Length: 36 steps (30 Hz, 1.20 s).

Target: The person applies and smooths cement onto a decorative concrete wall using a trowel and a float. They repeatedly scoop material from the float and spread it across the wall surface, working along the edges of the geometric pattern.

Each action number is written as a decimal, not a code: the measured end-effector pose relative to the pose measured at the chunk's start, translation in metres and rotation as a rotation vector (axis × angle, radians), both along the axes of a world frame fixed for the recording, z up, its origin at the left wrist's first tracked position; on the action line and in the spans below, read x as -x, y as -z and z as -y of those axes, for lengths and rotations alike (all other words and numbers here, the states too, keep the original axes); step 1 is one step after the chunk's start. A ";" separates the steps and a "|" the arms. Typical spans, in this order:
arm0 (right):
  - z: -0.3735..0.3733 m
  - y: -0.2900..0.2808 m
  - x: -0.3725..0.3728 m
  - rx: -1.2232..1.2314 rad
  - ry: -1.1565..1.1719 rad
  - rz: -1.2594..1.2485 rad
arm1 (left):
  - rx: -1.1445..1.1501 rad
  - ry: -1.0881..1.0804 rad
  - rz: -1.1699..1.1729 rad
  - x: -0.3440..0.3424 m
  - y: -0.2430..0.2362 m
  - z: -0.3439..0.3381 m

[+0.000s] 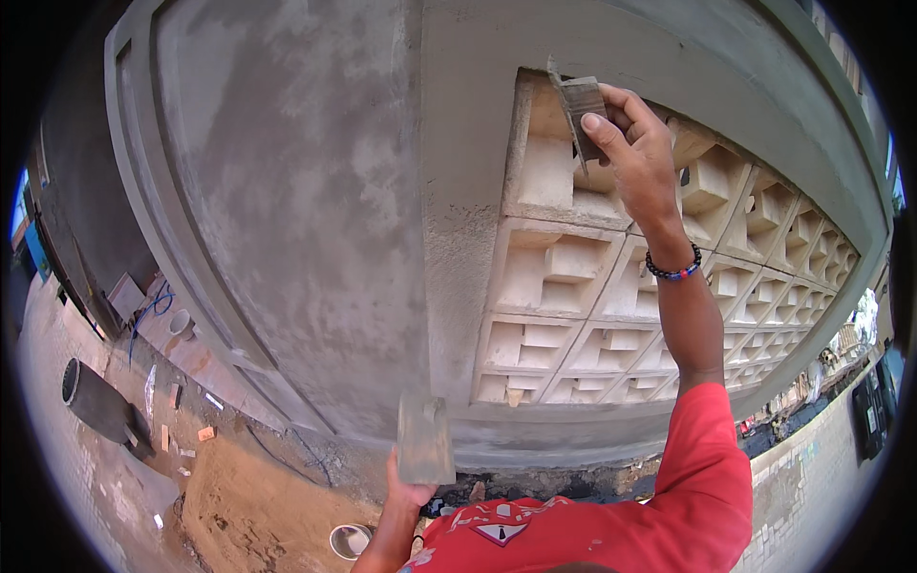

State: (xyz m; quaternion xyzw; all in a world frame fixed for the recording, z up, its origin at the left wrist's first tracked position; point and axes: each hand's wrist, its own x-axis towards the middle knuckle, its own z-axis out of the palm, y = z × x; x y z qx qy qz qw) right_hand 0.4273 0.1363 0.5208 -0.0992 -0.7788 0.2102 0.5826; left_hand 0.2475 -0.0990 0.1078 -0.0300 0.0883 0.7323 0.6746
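In my raised right hand (638, 153) is a small grey plastering float (584, 113), its thin plate edge-on and its blocky back pinched between thumb and fingers. The float is at the upper left corner of an opening filled with pale breeze blocks (564, 263); whether it touches the edge I cannot tell. Lower down, my left hand (409, 485) grips a flat rectangular board (426, 444), grey and smeared, from below. The fingers under the board are hidden. Grey plastered wall (315, 191) surrounds the opening, with a vertical corner edge left of it.
Below on the left lies a sand heap (253, 516) with a white bucket (350, 541) by it. A dark cylindrical container (95, 396) lies on the paving, near brick bits (206, 434). A raised moulding (181, 220) frames the left wall face. Rubble runs along the wall's foot.
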 end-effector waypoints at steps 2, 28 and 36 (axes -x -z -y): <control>-0.025 -0.022 -0.035 0.188 -0.174 -0.235 | -0.020 0.029 -0.005 0.001 0.001 -0.003; -0.051 -0.044 -0.079 -0.255 0.840 -0.529 | -0.011 0.112 -0.024 -0.011 -0.029 -0.030; -0.059 -0.027 0.008 -0.453 0.902 -0.459 | 0.013 0.119 -0.048 -0.003 -0.028 -0.028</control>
